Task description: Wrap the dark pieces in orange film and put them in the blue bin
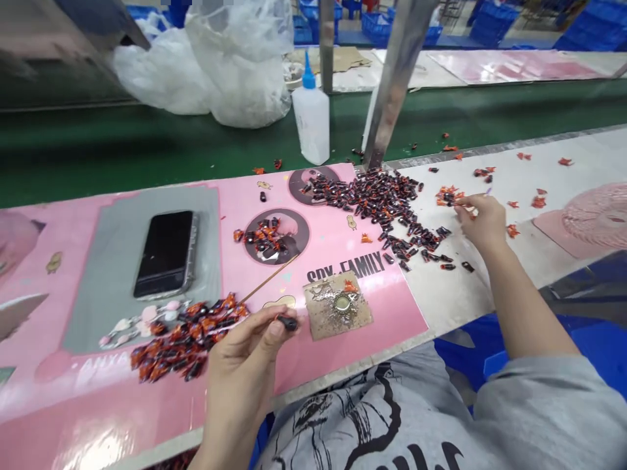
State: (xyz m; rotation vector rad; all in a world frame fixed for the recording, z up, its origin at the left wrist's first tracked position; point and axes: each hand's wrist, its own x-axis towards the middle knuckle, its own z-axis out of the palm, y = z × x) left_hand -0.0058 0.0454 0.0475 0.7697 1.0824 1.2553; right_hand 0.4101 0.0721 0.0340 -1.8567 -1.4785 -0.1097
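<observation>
My left hand [247, 352] pinches a small dark piece [287, 322] between thumb and fingers and also holds a thin wooden stick [268, 281], just left of a brown glue-stained card [337, 307]. Beside it lies a heap of dark and orange pieces [183, 336]. My right hand [482, 222] reaches out to the right, fingers pinched at a small group of orange bits [448, 194]; what it grips is too small to name. A large pile of dark pieces [386, 205] lies between the hands.
A black phone [166, 251] rests on a grey sheet over the pink mat [343, 248]. A white squeeze bottle with blue tip [312, 114] and clear plastic bags [235, 65] stand on the green belt behind. A metal post [394, 78] rises mid-table.
</observation>
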